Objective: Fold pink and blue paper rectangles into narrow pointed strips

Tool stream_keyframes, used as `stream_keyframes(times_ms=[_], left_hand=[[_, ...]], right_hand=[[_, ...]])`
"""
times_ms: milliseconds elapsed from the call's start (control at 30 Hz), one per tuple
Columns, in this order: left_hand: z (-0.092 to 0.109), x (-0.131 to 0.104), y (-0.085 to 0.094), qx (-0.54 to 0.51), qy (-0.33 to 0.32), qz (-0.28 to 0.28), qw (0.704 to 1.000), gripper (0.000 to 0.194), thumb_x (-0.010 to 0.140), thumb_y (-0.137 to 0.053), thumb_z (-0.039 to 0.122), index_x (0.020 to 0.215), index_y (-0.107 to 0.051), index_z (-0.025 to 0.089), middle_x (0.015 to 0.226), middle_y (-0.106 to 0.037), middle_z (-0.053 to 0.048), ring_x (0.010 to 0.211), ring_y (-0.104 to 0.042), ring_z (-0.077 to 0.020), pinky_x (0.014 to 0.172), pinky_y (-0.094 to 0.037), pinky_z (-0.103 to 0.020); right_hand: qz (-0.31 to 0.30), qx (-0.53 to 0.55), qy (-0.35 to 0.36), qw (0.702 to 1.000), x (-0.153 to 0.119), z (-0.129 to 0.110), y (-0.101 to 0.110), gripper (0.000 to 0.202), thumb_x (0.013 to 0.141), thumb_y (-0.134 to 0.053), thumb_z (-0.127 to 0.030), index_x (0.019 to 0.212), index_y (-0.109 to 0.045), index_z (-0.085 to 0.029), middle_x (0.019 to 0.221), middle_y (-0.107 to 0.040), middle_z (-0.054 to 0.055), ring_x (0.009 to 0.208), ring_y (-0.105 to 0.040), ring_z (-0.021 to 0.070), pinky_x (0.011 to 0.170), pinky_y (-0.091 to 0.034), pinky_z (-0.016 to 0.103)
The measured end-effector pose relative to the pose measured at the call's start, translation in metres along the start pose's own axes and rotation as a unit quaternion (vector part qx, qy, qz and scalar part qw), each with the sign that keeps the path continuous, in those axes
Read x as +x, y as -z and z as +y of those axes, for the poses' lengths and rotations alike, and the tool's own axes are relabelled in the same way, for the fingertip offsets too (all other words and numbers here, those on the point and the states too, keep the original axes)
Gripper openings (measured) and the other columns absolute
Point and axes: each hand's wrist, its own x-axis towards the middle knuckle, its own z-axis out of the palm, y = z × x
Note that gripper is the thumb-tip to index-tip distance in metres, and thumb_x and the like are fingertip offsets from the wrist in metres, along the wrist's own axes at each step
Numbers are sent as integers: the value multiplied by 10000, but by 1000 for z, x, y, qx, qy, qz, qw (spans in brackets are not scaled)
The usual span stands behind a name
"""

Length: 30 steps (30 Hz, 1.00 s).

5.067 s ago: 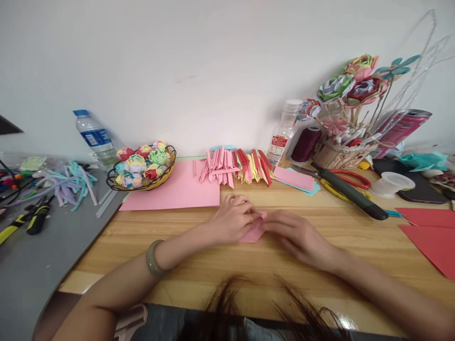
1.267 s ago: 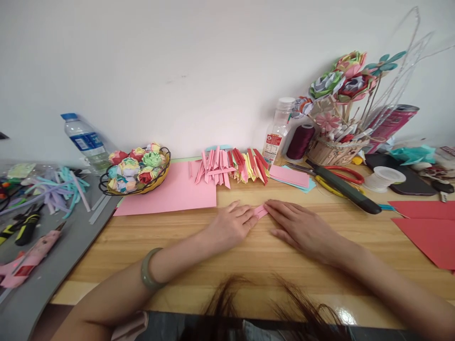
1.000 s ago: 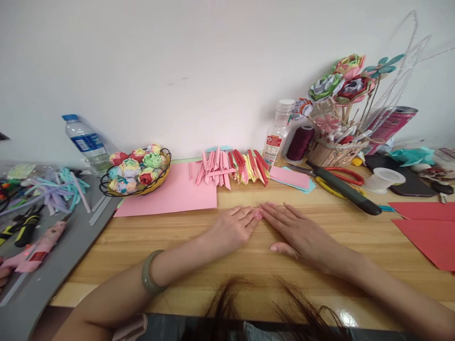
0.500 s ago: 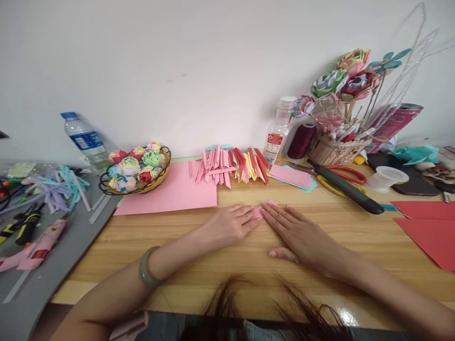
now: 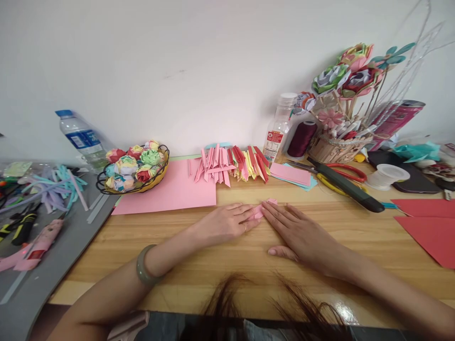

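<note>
A small piece of pink paper [image 5: 259, 212] lies on the wooden table between my two hands, partly hidden by fingers. My left hand [image 5: 227, 222] rests flat, its fingertips on the paper's left end. My right hand [image 5: 302, 234] lies flat with fingers spread, the fingertips pressing the paper's right end and the thumb apart on the wood. Behind them sit folded pink strips [image 5: 214, 166] and folded red and yellow strips [image 5: 250, 165]. A large pink sheet [image 5: 170, 192] is at the left, and small pink cards [image 5: 291, 174] lie on blue ones at the right.
A basket of paper flowers [image 5: 137, 170] and a water bottle [image 5: 81, 139] stand left. Toward the right are a clear bottle [image 5: 277, 130], purple thread [image 5: 302, 139], a flower basket [image 5: 337, 147], scissors [image 5: 344, 175], a dark-handled tool [image 5: 348, 187] and red paper [image 5: 426, 237].
The view has shifted slightly. Both hands stay at the pink paper, with slightly more of it showing between them.
</note>
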Motion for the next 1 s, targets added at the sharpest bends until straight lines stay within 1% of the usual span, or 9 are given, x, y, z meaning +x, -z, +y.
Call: stream_keyframes(times_ms=[167,333,433,500,600,700,800,933,1000], left_hand=[[-2,-1,0,-33,5,-14,999,349,928,-345,101,1272,-408,104,1347,-426,-122,1285,-348,-173,1055,-349,-330],[-6,-4,1,-77,4,-16,997,332,934,-346,143,1251,-444,137,1376,-383,-124,1307,-308,-191,1064,-336,-359],[-8,-5,2,-128,14,-24,991,356,921,-327,113,1247,-461,162,1403,-343,-103,1319,-283,-189,1077,-311,-359],[-9,-6,1,-161,28,-25,986,427,894,-301,55,1292,-412,164,1408,-343,-83,1326,-265,-161,1091,-288,-343],[-10,-7,-2,-190,42,-30,980,515,838,-300,1,1333,-346,135,1397,-366,-75,1331,-249,-135,1100,-271,-330],[-10,-9,-2,-202,41,-46,977,543,798,-336,-15,1321,-364,129,1385,-386,-77,1339,-229,-146,1105,-258,-349],[-10,-8,1,-218,55,-56,973,537,784,-363,-24,1297,-395,133,1376,-403,-77,1338,-234,-152,1102,-262,-346],[-10,-7,4,-239,98,-58,965,507,772,-399,-32,1247,-445,139,1372,-406,-104,1322,-277,-149,1074,-312,-325],[-10,-7,3,-234,88,-51,967,497,768,-408,-39,1224,-469,148,1362,-420,-100,1324,-271,-163,1074,-313,-348]], right_hand=[[7,14,0,1000,-1,0,0,802,851,-351,-592,1428,-103,-93,1416,-307,184,1320,-255,263,1030,-296,480],[3,20,-13,1000,-1,2,-1,777,861,-338,-584,1433,-89,-122,1417,-309,175,1312,-277,257,1037,-285,484],[-3,16,-30,999,-1,5,-1,745,871,-335,-565,1432,-110,-129,1423,-296,177,1310,-281,257,1038,-280,492],[-10,18,-25,999,0,6,-2,738,866,-339,-573,1429,-144,-137,1428,-287,178,1322,-250,260,1038,-281,493],[-18,24,-9,1000,-1,7,-2,738,850,-356,-591,1418,-203,-144,1438,-249,195,1335,-200,276,1033,-286,493],[-24,21,-1,999,-1,7,-1,743,847,-360,-594,1411,-226,-130,1438,-223,221,1336,-180,293,1025,-290,500],[-31,19,1,999,-1,7,0,747,847,-363,-592,1413,-218,-127,1438,-210,228,1335,-174,304,1019,-291,514],[-36,27,-1,999,0,8,1,748,841,-380,-591,1416,-214,-141,1444,-189,224,1332,-171,317,1018,-285,522],[-40,34,-1,999,1,8,1,754,836,-386,-597,1417,-212,-149,1446,-178,225,1331,-168,323,1019,-282,524]])
